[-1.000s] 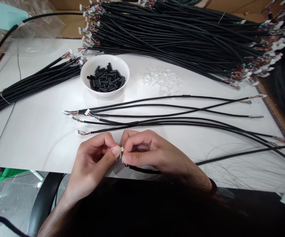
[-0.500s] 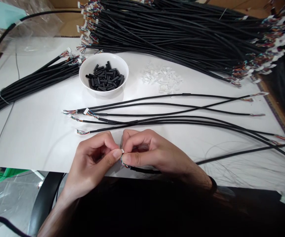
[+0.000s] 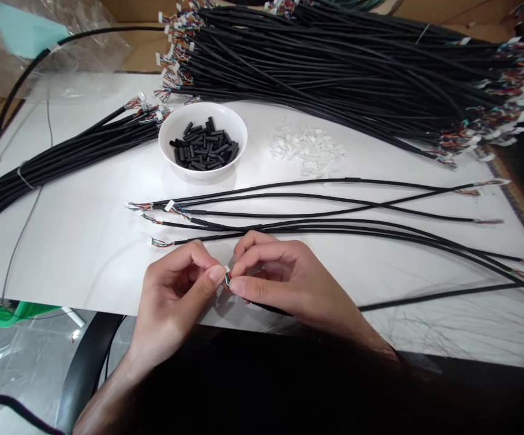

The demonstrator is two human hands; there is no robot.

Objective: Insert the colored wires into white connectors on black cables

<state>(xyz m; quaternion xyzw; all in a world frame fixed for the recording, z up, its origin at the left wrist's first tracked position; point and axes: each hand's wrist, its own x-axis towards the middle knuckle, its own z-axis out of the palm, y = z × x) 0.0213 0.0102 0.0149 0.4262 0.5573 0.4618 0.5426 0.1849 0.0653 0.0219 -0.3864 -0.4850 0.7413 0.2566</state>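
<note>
My left hand [image 3: 175,296] and my right hand [image 3: 284,284] meet near the table's front edge. Their thumbs and fingertips pinch the end of a black cable, where thin coloured wires [image 3: 228,280] lead to a small white connector [image 3: 226,269]. The fingers hide most of that wire end. The cable [image 3: 266,308] runs away beneath my right hand. Just beyond my fingers lie several loose black cables [image 3: 316,226] with coloured wire ends, not touching my hands.
A white bowl [image 3: 202,170] holds short black tube pieces [image 3: 202,146]. A pile of small white parts [image 3: 307,151] lies to its right. Large black cable bundles [image 3: 334,72] lie behind, another bundle [image 3: 62,151] at left, all on a white sheet [image 3: 84,260].
The whole scene has shifted slightly right and down in view. My hands have drawn closer around the connector end, and my right hand's fingers have turned a little.
</note>
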